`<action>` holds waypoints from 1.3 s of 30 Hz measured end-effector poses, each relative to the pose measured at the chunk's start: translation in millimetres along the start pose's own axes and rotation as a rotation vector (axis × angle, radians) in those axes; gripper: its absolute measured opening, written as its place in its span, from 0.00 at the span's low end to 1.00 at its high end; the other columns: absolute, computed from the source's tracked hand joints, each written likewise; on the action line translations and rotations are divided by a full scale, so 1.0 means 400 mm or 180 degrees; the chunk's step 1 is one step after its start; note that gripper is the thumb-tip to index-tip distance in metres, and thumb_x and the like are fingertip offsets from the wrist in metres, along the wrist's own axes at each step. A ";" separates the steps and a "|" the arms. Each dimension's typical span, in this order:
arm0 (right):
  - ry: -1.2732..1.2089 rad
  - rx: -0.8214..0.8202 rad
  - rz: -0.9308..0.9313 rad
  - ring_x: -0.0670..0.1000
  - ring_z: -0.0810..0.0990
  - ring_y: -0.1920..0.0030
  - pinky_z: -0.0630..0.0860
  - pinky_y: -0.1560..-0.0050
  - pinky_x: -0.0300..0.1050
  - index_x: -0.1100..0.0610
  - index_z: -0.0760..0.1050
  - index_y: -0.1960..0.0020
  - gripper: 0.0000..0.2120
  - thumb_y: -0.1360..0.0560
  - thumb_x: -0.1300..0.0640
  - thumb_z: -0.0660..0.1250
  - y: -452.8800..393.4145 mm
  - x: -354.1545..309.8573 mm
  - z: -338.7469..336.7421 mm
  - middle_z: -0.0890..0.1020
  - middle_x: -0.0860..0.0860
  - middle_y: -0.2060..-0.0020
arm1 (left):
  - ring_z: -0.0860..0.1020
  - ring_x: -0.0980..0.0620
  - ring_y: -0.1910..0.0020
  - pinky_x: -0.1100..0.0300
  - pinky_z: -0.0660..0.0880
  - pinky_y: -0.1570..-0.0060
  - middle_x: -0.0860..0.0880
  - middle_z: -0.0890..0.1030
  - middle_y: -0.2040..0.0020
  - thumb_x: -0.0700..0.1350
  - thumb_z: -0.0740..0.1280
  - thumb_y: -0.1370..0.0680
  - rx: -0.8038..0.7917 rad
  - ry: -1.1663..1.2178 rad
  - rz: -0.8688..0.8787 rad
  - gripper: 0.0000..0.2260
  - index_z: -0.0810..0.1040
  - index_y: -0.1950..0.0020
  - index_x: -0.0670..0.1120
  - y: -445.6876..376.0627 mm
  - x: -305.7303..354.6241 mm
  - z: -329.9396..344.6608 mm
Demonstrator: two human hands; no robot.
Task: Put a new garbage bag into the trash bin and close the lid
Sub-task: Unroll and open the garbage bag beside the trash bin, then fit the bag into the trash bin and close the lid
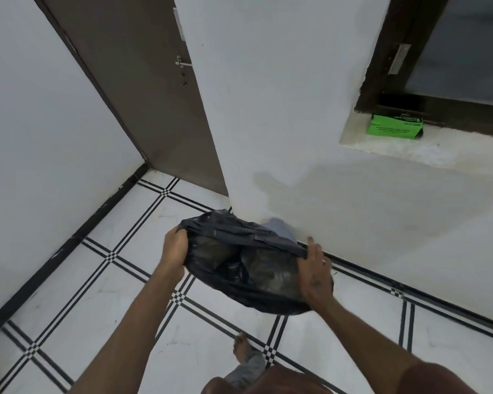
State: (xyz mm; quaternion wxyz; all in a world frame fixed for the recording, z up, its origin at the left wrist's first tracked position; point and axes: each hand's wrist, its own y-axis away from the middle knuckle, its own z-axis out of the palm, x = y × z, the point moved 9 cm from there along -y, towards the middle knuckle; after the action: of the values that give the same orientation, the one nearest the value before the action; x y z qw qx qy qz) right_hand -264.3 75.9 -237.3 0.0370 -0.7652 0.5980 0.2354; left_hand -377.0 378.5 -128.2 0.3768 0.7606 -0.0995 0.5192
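Observation:
A black garbage bag (248, 268) is stretched over the trash bin, which stands on the floor against the white wall. Only a pale grey-blue sliver of the bin or its lid (279, 227) shows behind the bag. My left hand (175, 248) grips the bag's edge on the left side, fingers curled into the plastic. On the right side my right hand (315, 273) holds the stretched rim of the bag, thumb hooked under it and fingers spread over the plastic. The bag's mouth gapes between the two hands, with dark folds inside.
A green box (394, 128) sits on the window ledge (382, 149) at the upper right. A brown door (143, 89) stands to the left of the wall corner. The tiled floor (97, 294) has black stripes. My bare foot (242, 349) is below the bin.

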 end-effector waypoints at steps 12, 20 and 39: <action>-0.0089 -0.1516 0.0649 0.60 0.82 0.48 0.82 0.54 0.49 0.56 0.67 0.28 0.27 0.26 0.61 0.63 -0.177 -0.068 -0.003 0.80 0.61 0.41 | 0.81 0.44 0.54 0.54 0.77 0.55 0.46 0.84 0.54 0.40 0.62 0.26 -0.0443 -0.3016 0.0713 0.11 0.82 0.50 0.49 -0.303 -0.098 -0.071; -0.0670 0.0816 0.0403 0.65 0.79 0.48 0.74 0.49 0.50 0.64 0.69 0.38 0.14 0.24 0.66 0.60 -0.264 -0.201 -0.173 0.77 0.62 0.43 | 0.79 0.49 0.51 0.56 0.77 0.47 0.47 0.81 0.52 0.30 0.58 0.26 0.0167 -0.0070 0.0829 0.15 0.79 0.49 0.45 -0.345 0.059 -0.059; 0.0340 -0.1440 0.0462 0.57 0.81 0.44 0.75 0.52 0.44 0.55 0.79 0.44 0.15 0.27 0.50 0.62 -0.236 -0.078 0.148 0.84 0.54 0.46 | 0.81 0.46 0.50 0.56 0.76 0.49 0.47 0.84 0.49 0.36 0.63 0.28 -0.1025 -0.2889 -0.0012 0.12 0.81 0.55 0.52 -0.486 -0.222 -0.068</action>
State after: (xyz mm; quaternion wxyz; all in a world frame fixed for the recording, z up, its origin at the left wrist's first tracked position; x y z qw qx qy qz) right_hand -200.3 150.4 -298.2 -0.1840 -0.7204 0.5847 0.3246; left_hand -330.1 511.0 -291.3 0.4092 0.8426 -0.3317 0.1122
